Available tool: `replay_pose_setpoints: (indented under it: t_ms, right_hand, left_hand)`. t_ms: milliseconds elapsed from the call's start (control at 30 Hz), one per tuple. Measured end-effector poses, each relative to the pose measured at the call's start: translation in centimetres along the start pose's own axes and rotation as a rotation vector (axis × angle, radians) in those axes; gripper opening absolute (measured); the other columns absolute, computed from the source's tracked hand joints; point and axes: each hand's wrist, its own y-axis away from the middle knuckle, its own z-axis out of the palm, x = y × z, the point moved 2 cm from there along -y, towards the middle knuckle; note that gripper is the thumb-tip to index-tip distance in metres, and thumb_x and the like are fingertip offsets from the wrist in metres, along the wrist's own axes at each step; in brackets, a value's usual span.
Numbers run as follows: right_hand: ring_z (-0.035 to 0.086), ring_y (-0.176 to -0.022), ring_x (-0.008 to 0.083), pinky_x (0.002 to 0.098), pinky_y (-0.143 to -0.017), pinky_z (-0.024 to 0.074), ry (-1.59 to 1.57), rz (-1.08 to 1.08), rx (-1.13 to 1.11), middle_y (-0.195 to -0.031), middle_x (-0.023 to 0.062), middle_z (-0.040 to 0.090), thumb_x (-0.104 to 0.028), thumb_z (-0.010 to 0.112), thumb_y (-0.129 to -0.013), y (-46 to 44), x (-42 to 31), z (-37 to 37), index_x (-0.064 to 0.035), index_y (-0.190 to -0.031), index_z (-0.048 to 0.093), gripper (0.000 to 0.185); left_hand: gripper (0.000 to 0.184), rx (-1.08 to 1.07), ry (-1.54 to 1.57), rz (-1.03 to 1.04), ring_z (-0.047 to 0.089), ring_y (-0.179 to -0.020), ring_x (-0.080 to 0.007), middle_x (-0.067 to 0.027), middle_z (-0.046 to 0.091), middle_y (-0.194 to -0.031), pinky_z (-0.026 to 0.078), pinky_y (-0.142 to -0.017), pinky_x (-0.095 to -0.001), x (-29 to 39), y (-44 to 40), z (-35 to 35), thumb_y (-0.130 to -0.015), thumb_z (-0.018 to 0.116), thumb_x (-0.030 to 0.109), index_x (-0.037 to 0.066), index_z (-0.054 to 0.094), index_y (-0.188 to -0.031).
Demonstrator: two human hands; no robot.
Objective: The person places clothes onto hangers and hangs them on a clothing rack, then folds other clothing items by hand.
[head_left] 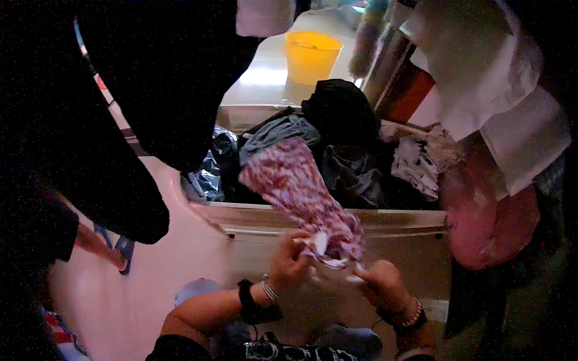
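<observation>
A red, white and purple patterned cloth garment (295, 180) stretches from the pile in the open drawer down to my hands. My left hand (289, 262) is closed on its near left edge, where a paler inner side shows. On the near right edge, my right hand (385, 283) pinches the fabric. The garment's far end lies over a grey garment (280, 135) in the drawer (325, 215). What kind of garment it is cannot be made out.
Black cloth (340, 111) and crumpled pale cloth (415, 162) fill the drawer, with shiny silver wrapping (214, 165) at its left. A yellow bucket (313, 57) stands behind. Dark clothing (198, 78) hangs at upper left, white cloth (475, 66) at right. Another person's sandalled foot (117, 256) shows at left.
</observation>
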Motion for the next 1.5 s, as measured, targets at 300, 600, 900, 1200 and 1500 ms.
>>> replay_pose_setpoints:
  t_ms: [300, 600, 900, 1200, 1500]
  right_hand:
    - [0.051, -0.071, 0.0214, 0.0328, -0.063, 0.0407, -0.458, 0.225, -0.123, -0.081, 0.0067, 0.055, -0.007, 0.058, -0.075, 9.8, 2.3, -3.7, -0.0066, -0.092, 0.056, 0.018]
    - [0.05, -0.072, 0.0158, 0.0281, -0.064, 0.0406, -0.4, 0.532, 0.383, -0.082, 0.0035, 0.054, -0.001, 0.057, -0.073, 17.9, 3.9, -8.3, -0.0048, -0.087, 0.057, 0.014]
    - [0.049, -0.071, 0.0113, 0.0242, -0.062, 0.0399, -0.485, 0.667, 0.694, -0.083, 0.0013, 0.053, 0.002, 0.057, -0.071, 20.8, 3.6, -10.6, -0.0035, -0.086, 0.057, 0.017]
    - [0.055, -0.073, 0.0127, 0.0279, -0.063, 0.0459, -1.103, 0.407, 1.05, -0.084, 0.0032, 0.056, 0.003, 0.056, -0.072, 22.9, 7.8, -12.6, -0.0041, -0.096, 0.055, 0.025]
    - [0.049, -0.067, 0.0056, 0.0214, -0.055, 0.0441, -1.059, 0.736, 0.494, -0.08, -0.0009, 0.055, -0.017, 0.058, -0.081, 18.6, 7.7, -12.8, -0.0088, -0.101, 0.055, 0.022]
  left_hand:
    - [0.022, -0.266, 0.366, -0.515, 0.047, -0.066, -0.0077, 0.0014, 0.052, -0.079, 0.039, -0.056, -0.0205, -0.1, 2.6, 3.5, -0.092, 0.038, 0.026, 0.009, 0.05, -0.099]
    - [0.026, -0.411, 0.482, -0.497, 0.052, -0.058, -0.0143, -0.0113, 0.055, -0.092, 0.043, -0.052, -0.0253, 5.6, 1.9, 3.6, -0.089, 0.041, 0.032, 0.007, 0.041, -0.096]
    - [0.02, -0.105, 0.414, -0.371, 0.053, -0.053, -0.0135, -0.0139, 0.053, -0.11, 0.042, -0.044, -0.0215, 11.8, -1.5, 4.6, -0.091, 0.041, 0.02, 0.011, 0.037, -0.107]
    - [0.033, -0.05, -0.312, 0.103, 0.047, -0.065, -0.0071, -0.0146, 0.04, -0.129, 0.037, -0.044, -0.0118, 10.8, -5.5, -0.7, -0.092, 0.037, 0.019, 0.007, 0.041, -0.122]
    - [0.03, -0.089, -0.394, 0.235, 0.049, -0.072, -0.0065, -0.0119, 0.044, -0.126, 0.033, -0.047, -0.0124, 11.5, -5.5, 1.7, -0.09, 0.04, 0.014, 0.005, 0.042, -0.119]
